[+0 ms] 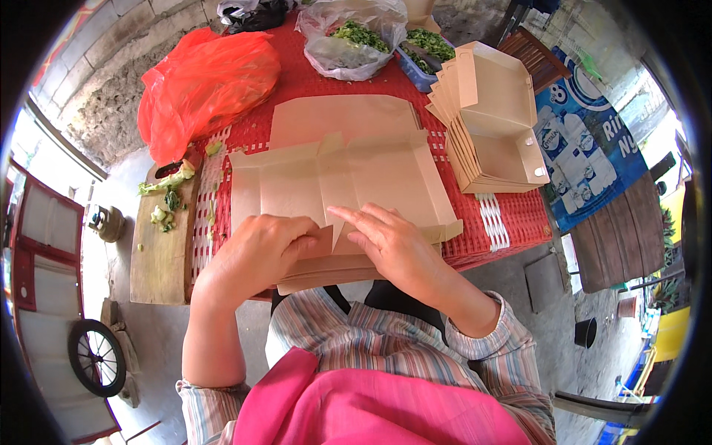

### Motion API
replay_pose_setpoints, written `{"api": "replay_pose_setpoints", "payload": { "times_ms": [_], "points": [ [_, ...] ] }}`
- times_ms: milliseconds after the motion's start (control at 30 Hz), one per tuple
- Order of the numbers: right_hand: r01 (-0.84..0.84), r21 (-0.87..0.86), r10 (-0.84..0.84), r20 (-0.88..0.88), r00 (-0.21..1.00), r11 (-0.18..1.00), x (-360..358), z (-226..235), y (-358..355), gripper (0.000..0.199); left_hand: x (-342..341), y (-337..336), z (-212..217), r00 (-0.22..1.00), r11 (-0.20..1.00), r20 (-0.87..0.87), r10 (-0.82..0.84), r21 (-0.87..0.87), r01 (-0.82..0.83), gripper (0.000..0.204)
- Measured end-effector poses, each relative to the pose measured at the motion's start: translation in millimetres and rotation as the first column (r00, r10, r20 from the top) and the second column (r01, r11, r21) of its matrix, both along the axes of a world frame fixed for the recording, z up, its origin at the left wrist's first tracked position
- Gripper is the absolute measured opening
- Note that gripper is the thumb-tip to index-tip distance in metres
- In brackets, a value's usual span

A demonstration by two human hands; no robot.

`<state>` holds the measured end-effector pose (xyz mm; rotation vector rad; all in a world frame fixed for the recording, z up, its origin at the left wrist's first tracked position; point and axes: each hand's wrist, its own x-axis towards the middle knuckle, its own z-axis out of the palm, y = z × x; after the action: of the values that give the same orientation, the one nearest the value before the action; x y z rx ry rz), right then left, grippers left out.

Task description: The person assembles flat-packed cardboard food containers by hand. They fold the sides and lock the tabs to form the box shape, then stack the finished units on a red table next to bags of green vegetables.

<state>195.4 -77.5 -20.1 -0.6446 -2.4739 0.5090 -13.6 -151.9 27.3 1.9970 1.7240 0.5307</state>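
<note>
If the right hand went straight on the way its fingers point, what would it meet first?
Probably the left part of the unfolded cardboard sheet, spread ahead of the right hand; depth there is hard to judge from one view.

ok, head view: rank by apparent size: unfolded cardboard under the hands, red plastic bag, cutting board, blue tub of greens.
Largest to smallest, as they look:
1. unfolded cardboard
2. red plastic bag
3. cutting board
4. blue tub, partly hidden and farther off, so its true size is unsure
</note>
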Motion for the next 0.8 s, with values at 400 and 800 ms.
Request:
{"api": "replay_pose_setpoints", "payload": {
  "times_ms": [400,800],
  "points": [
    [-0.023,-0.006,0.023,0.090,0.996,1.000,-5,-2,8,0.046,-14,25,-17,0.995,0.998,0.070,-0.065,0.032,0.062,0.019],
    [-0.024,0.546,-0.077,0.161,0.984,0.837,-9,6,9,0.028,-24,33,-30,0.999,0.998,-0.022,-0.037,0.044,0.038,0.026]
  ]
}}
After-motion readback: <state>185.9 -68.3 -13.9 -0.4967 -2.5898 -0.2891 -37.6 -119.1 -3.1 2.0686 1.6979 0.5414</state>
